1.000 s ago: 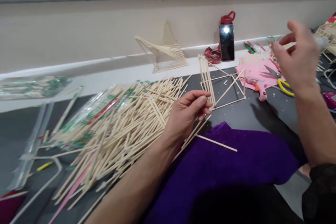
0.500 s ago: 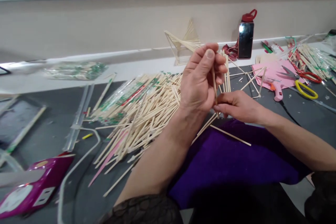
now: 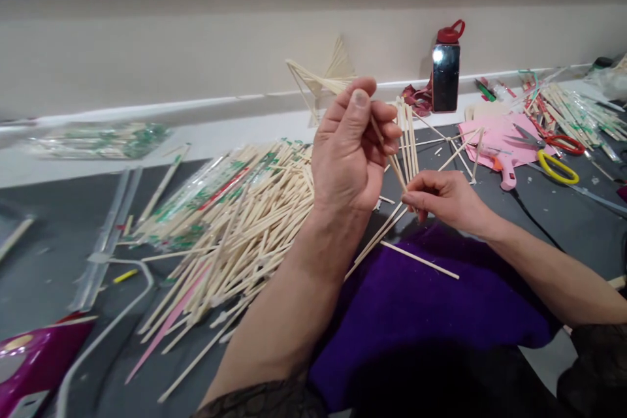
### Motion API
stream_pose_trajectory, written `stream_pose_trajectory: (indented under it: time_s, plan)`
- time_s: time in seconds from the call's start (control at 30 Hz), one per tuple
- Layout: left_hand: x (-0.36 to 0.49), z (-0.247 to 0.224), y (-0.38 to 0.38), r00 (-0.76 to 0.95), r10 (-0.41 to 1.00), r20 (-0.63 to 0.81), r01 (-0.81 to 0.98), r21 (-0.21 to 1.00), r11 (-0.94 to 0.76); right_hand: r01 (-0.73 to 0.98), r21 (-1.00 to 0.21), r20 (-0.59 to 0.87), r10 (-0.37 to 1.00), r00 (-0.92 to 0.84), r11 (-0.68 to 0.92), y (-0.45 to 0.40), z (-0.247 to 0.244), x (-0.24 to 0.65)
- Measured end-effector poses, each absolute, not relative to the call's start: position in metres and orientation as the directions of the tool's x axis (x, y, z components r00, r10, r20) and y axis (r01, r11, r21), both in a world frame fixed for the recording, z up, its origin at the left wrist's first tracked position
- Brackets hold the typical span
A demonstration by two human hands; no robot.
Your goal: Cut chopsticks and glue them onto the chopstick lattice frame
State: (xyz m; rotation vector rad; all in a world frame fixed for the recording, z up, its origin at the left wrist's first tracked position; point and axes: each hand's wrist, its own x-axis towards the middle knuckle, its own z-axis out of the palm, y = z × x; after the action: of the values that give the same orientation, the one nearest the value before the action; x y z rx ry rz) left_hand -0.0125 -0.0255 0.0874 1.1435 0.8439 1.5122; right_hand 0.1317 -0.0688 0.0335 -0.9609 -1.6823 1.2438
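Note:
Between my two hands, over the near part of the table, is a thin wooden stick (image 3: 394,166). My left hand (image 3: 353,144) is raised, palm toward me, and pinches its upper part between thumb and fingers. The lower end sits in the fingertips of my right hand (image 3: 438,199). Several upright sticks (image 3: 407,144) of a stick frame stand just behind the fingers. To the left lies a big loose pile of sticks (image 3: 259,222). A single stick (image 3: 420,259) lies on the purple cloth (image 3: 416,307) below my hands.
A star-like stick model (image 3: 323,75) stands by the wall. A phone (image 3: 445,78) leans on a red-capped bottle. At the right are a pink glue gun (image 3: 508,173), scissors (image 3: 558,166) and pink paper (image 3: 480,127). Wrapped sticks (image 3: 102,140) lie back left, a magenta box (image 3: 44,359) front left.
The view has shifted slightly right. The stick has tilted from nearly upright to a slant, its lower end toward my right hand, and my hands are a little farther apart.

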Motion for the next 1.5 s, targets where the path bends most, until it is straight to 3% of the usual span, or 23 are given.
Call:
stream_pose_trajectory:
  time_s: [0.2,0.33,0.5,0.63,0.83,1.1,1.33,1.5]
  plan:
    - [-0.006,0.082,-0.034,0.013,0.969,0.247,-0.277,0.932,-0.234,0.12,-0.936,0.3,0.929,-0.216,0.33,-0.069,0.033,0.131]
    - [-0.002,0.078,-0.04,0.118,0.956,0.269,-0.132,0.958,-0.253,0.055,-0.933,0.346,0.928,-0.135,0.356,-0.067,0.039,0.134]
    - [-0.002,0.075,-0.04,0.126,0.94,0.316,-0.017,0.948,-0.317,0.05,-0.932,0.337,0.91,-0.242,0.359,-0.065,0.045,0.141]
    - [-0.001,0.073,-0.039,0.089,0.939,0.331,-0.021,0.944,-0.33,0.143,-0.897,0.363,0.882,-0.299,0.418,-0.063,0.046,0.144]
    - [0.001,0.069,-0.039,0.068,0.932,0.356,0.0,0.934,-0.357,0.319,-0.796,0.459,0.857,-0.236,0.514,-0.065,0.044,0.142]
    - [0.002,0.068,-0.04,0.046,0.924,0.379,-0.05,0.925,-0.377,0.202,-0.915,0.312,0.929,-0.199,0.35,-0.064,0.045,0.143]
    - [0.0,0.072,-0.036,0.02,0.908,0.419,-0.288,0.872,-0.396,0.306,-0.865,0.365,0.917,-0.162,0.398,-0.064,0.05,0.147]
    - [-0.005,0.078,-0.034,-0.042,0.934,0.355,-0.261,0.898,-0.353,0.238,-0.91,0.317,0.94,-0.126,0.339,-0.065,0.049,0.15]
